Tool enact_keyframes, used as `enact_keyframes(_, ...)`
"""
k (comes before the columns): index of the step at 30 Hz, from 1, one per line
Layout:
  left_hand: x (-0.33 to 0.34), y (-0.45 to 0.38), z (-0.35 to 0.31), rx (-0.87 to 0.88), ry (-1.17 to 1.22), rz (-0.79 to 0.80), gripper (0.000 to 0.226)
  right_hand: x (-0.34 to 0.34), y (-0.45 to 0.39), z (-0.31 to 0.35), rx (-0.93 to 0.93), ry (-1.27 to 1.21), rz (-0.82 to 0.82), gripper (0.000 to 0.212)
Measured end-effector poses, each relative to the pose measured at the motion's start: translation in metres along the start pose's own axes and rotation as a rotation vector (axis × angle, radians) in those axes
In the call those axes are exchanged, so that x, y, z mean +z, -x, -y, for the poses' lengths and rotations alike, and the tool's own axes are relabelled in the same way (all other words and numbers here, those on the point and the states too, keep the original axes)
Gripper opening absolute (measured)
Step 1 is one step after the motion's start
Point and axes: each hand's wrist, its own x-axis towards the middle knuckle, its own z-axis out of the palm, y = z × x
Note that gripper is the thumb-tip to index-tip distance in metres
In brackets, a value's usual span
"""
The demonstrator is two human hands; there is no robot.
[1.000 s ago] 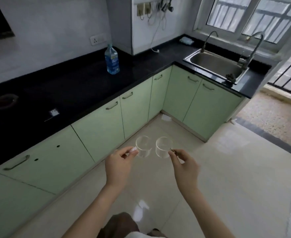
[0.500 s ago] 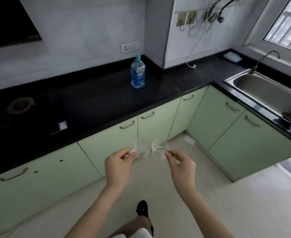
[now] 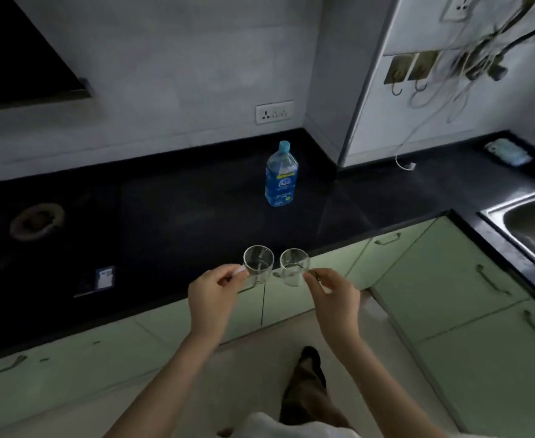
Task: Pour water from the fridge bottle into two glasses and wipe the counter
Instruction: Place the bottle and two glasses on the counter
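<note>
The left hand (image 3: 213, 295) pinches one empty glass (image 3: 258, 263) by its side, and the right hand (image 3: 335, 295) pinches the other glass (image 3: 294, 266), both held upright just over the black counter (image 3: 165, 216) edge, probably for setting down. The capped water bottle (image 3: 281, 175) stands upright farther back, near the wall.

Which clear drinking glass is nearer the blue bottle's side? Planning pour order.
The clear glass pinched by the right hand; the left hand's glass sits further left.
</note>
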Motion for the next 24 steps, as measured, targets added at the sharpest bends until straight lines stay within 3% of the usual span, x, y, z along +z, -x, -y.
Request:
enact_keyframes(6, 0.053, -0.058, -0.003, -0.031, -0.05, -0.157, 0.003, 0.013, -0.122, -0.006, -0.058, -0.01, 0.168, 0.005)
enact_keyframes(15, 0.107, -0.122, -0.004, -0.232, -0.069, -0.305, 0.006, 0.041, -0.246, -0.005, -0.096, -0.016, 0.409, 0.007)
enact_keyframes(24, 0.13, -0.152, 0.046, -0.454, -0.008, -0.287, 0.006, 0.091, -0.279, -0.033, 0.13, 0.042, 0.483, 0.009)
